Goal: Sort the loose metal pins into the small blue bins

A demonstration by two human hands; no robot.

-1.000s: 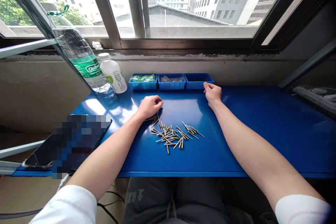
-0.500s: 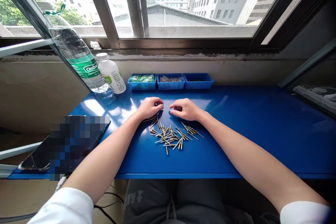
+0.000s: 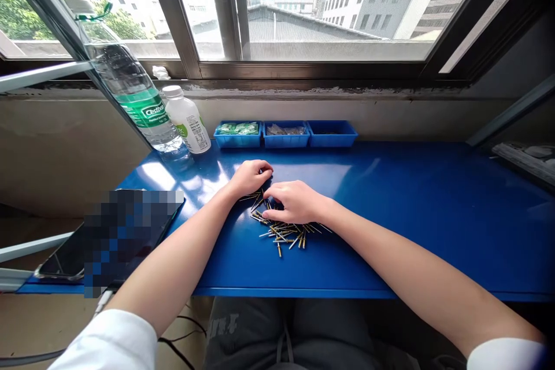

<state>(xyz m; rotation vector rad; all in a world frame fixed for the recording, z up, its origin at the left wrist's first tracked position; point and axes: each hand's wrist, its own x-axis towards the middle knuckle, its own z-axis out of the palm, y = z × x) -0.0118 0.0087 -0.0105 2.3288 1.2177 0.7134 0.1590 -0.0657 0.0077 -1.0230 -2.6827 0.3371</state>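
A loose pile of thin metal rivets (image 3: 284, 233), silver pins with brass-coloured ends, lies on the blue table (image 3: 347, 266). Over the upper part of this pile is my right hand (image 3: 295, 201), its thumb and forefinger apart and nothing visible between them. My left hand (image 3: 252, 177) rests on the table just behind the pile, with fingers curled and fingertips together; what they hold, if anything, is hidden. A few rivets show beneath the left wrist.
Three blue bins (image 3: 286, 139) stand along the back wall, two with small packets. A large water bottle (image 3: 143, 105) and a white bottle (image 3: 189, 121) are at the back left. A dark tablet-like device (image 3: 130, 231) lies at the left edge.
My right hand has moved left and toward me, from behind the rivets to over them. My left hand has stayed nearly in place. The view has shifted slightly.
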